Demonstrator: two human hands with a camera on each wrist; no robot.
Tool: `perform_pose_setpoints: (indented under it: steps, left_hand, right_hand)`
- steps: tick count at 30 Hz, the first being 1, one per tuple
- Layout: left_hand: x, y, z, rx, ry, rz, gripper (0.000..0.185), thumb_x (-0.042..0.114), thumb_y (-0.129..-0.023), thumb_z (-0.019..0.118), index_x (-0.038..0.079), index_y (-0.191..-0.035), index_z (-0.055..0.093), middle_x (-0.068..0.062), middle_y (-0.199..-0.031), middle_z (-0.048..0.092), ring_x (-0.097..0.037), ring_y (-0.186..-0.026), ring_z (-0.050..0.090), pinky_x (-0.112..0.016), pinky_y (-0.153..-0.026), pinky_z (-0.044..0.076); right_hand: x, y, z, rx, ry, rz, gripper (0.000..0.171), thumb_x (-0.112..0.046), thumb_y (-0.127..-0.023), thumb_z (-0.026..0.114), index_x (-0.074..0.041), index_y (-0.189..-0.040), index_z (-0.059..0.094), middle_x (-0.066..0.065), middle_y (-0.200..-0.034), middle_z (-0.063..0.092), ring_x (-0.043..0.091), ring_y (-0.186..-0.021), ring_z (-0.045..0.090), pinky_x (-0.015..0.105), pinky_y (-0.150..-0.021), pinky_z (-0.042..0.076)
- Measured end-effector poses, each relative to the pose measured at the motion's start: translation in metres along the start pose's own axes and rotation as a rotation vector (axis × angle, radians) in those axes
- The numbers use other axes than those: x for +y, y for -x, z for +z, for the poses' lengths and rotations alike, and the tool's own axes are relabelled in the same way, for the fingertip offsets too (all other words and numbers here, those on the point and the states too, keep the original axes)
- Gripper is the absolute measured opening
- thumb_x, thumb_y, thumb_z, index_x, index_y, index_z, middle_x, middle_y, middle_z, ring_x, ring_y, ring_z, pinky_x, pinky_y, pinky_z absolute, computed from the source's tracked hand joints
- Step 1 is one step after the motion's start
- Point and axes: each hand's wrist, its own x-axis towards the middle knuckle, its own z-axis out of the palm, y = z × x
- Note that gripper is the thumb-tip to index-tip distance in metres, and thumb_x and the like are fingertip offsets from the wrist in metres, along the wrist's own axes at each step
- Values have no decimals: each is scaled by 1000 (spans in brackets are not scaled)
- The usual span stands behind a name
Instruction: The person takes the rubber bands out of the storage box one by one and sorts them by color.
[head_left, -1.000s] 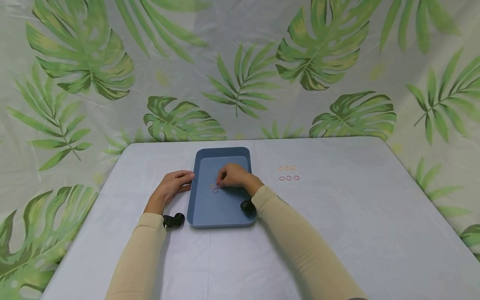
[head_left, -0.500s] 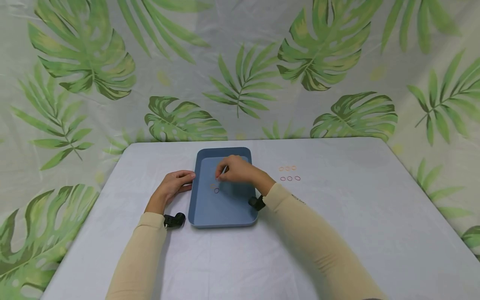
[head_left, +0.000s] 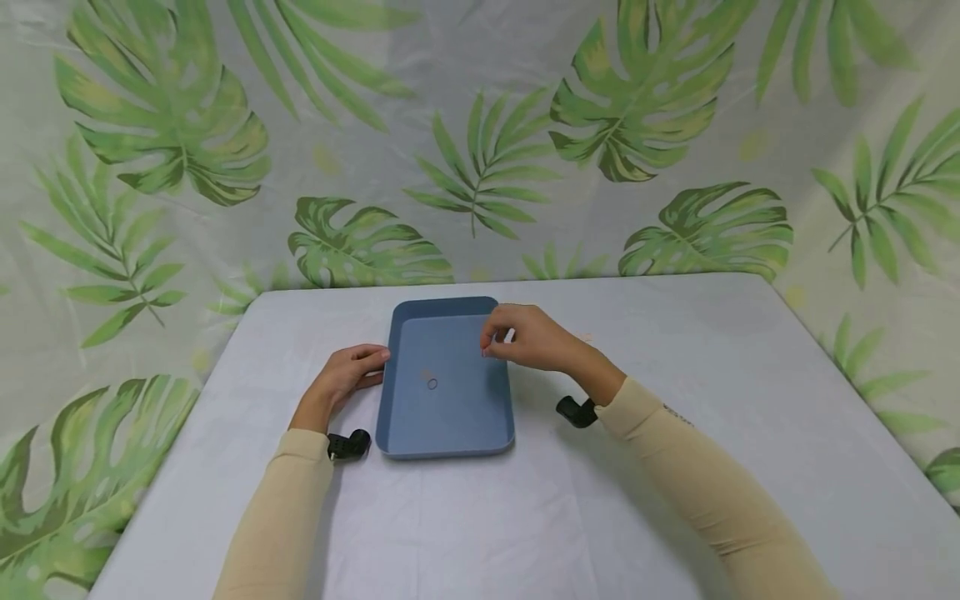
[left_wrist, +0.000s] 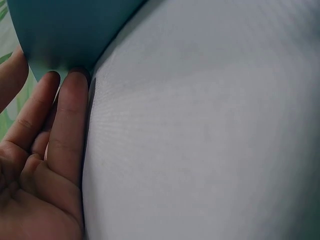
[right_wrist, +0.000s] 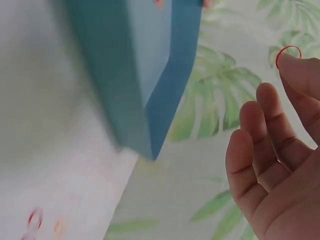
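My right hand is raised over the right wall of the blue tray. Between its thumb and index finger it pinches a small red rubber band, which shows as a thin loop in the right wrist view. Inside the tray lie a dark red rubber band and, just beside it, a pale orange one. My left hand stays at the tray's left side. In the left wrist view its nearly straight fingers touch the tray's outer wall.
On the white-covered table, right of the tray, lie more bands: a red rubber band and an orange rubber band blur in the right wrist view. My right hand and forearm mostly hide them from the head camera. A leaf-print cloth hangs behind.
My right hand has risen from the tray's middle and moved right to its right wall, carrying the red rubber band. The left hand and the tray have held their places.
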Motion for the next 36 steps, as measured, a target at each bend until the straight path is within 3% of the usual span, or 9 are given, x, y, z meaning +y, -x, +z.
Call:
perform_pose_setpoints:
  steps: [12,19,26,36]
  left_hand:
    - [-1,1,0,14,23,-10,50,22,-98,64,-3,-139,52,0,-114,65,0,-91,65,-21,-87,60]
    - [0,0,1,10,-1,0,50,23,-98,64,-3,-139,53,-12,-129,60,0,-94,64,-22,-91,60]
    - [-1,-3,1,7,-5,5,51,23,-98,65,-3,-139,53,-16,-135,57,-1,-95,64,-22,-92,59]
    - [-1,-2,1,12,4,-11,49,23,-98,65,-2,-139,53,-8,-126,60,0,-94,65,-22,-91,60]
  right_hand:
    - [29,47,-26,65,20,93,3,-10,-90,71,-13,-92,71,-1,-96,67,13,-86,56,27,-73,56]
    - [48,64,-37,73,7,171,6,-9,-92,69,-12,-97,70,0,-99,67,12,-85,60,23,-71,56]
    - [74,81,-49,103,28,295,8,-12,-94,67,-11,-100,71,5,-104,69,19,-93,62,32,-78,55]
    - [108,99,-64,127,76,444,12,-17,-95,66,-9,-102,73,13,-111,69,28,-99,64,29,-73,50]
